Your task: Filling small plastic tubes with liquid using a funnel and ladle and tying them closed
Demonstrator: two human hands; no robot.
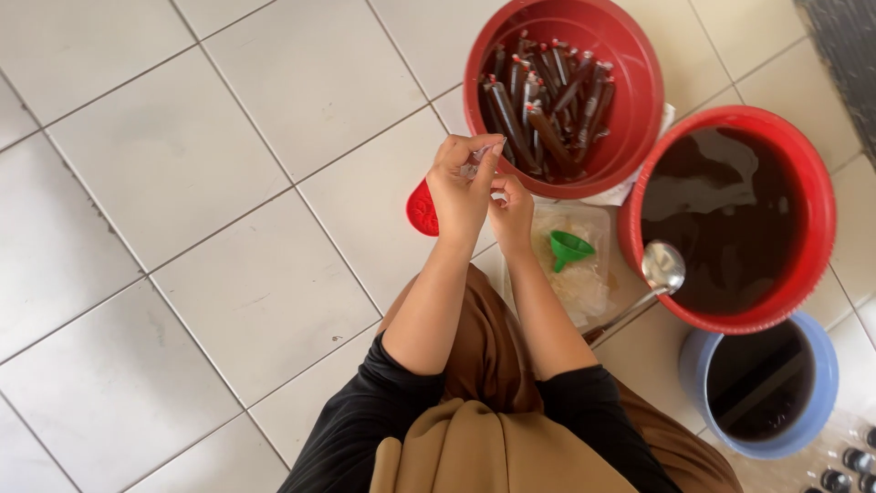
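1. Your left hand [461, 187] has its fingertips pinched shut on the top of a thin clear plastic tube [486, 152], holding it up so the open end stays above the floor.
2. Your right hand [511, 212] sits just beside and slightly under the left, fingers curled closed against the same tube; whether it grips the plastic or a tie around it is too small to tell. The two hands touch, which steadies such a flimsy thing.
3. Half hidden under your left hand lies a small red scoop-like piece [421, 212] on the tile, close by.
4. Near your right wrist, a green funnel [568, 248] rests on its side in a clear tray [598, 219], kept within reach.
5. Ahead, the red basin [639, 82] holds filled dark tubes [547, 105] lying loosely together.
6. To your right, the red bucket [821, 219] is full of dark liquid, with a metal ladle [659, 269] leaning on its rim, handle towards you.
7. A blue bucket [821, 402] stands just beside the red one, nearer you.
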